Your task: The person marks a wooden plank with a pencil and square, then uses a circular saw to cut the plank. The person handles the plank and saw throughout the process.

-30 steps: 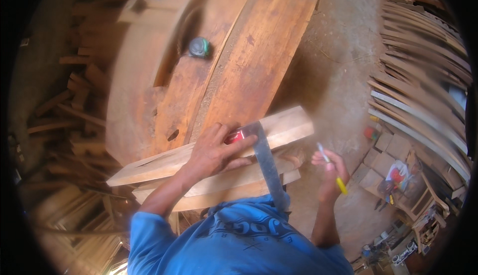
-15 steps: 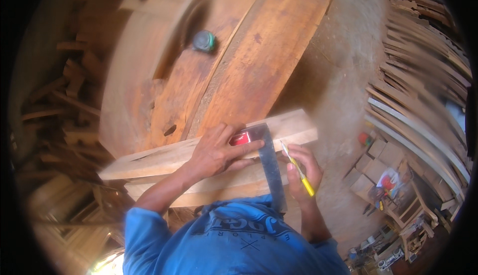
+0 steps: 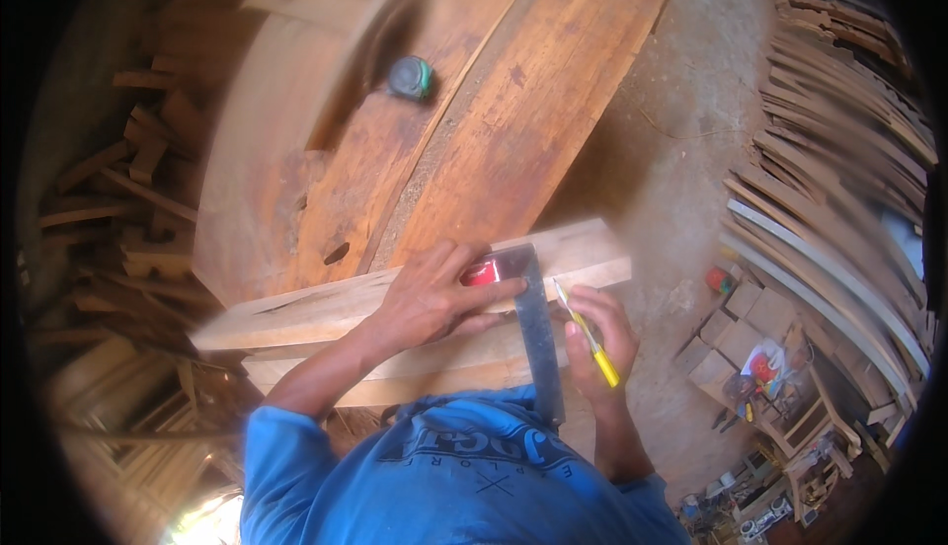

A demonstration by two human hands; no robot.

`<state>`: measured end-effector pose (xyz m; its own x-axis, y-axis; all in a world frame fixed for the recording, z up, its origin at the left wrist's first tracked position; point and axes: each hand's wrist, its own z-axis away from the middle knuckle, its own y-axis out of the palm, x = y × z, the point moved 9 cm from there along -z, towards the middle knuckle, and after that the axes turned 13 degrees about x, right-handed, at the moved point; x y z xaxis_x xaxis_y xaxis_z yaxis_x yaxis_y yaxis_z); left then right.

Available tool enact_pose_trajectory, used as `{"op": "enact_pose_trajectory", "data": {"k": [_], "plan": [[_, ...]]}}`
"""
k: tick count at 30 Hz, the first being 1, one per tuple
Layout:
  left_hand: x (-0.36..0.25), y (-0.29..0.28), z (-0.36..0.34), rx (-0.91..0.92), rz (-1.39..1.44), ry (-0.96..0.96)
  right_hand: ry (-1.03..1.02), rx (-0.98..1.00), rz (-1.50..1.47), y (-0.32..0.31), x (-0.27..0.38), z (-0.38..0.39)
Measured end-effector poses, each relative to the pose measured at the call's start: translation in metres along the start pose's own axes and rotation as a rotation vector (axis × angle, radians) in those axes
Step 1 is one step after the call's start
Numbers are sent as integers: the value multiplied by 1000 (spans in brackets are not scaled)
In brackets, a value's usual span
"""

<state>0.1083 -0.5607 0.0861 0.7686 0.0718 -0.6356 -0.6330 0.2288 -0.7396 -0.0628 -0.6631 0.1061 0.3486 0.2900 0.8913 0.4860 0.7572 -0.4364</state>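
Observation:
My left hand [image 3: 432,293] is closed round the red-and-dark stock of a try square [image 3: 539,333], pressing it against a pale wooden beam [image 3: 296,316]. The square's dark metal blade crosses the beam's near face and hangs down toward my blue shirt. In my right hand [image 3: 604,333] is a yellow-ended pen [image 3: 590,338], pinched between thumb and fingers. Its pale tip meets or nearly meets the beam just right of the blade; I cannot tell if they touch. A second timber [image 3: 405,379] lies beneath the beam on the near side.
Wide planks [image 3: 533,101] form the work surface ahead, with a tape measure [image 3: 409,78] on it. Scrap wood [image 3: 148,160] piles up at the left. Stacked boards [image 3: 820,160] line the right, with a small wooden stand [image 3: 736,338] carrying tools near them.
Both hands, the try square and the pen hold nearly the same places on the beam. The whole view has shifted slightly.

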Motion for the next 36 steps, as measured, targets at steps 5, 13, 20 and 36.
{"op": "enact_pose_trajectory", "data": {"k": [5,13,20,36], "plan": [[1,-1,0,-8,46,7,-3,6,5,0,1,0],[2,0,2,-22,72,31,-4,7,3,1,-1,3],[-7,-1,2,-3,-29,1,-11,11,-2,-1,0,3],[-20,-1,4,-18,-72,-60,-13,127,150,-6,23,6]]}}
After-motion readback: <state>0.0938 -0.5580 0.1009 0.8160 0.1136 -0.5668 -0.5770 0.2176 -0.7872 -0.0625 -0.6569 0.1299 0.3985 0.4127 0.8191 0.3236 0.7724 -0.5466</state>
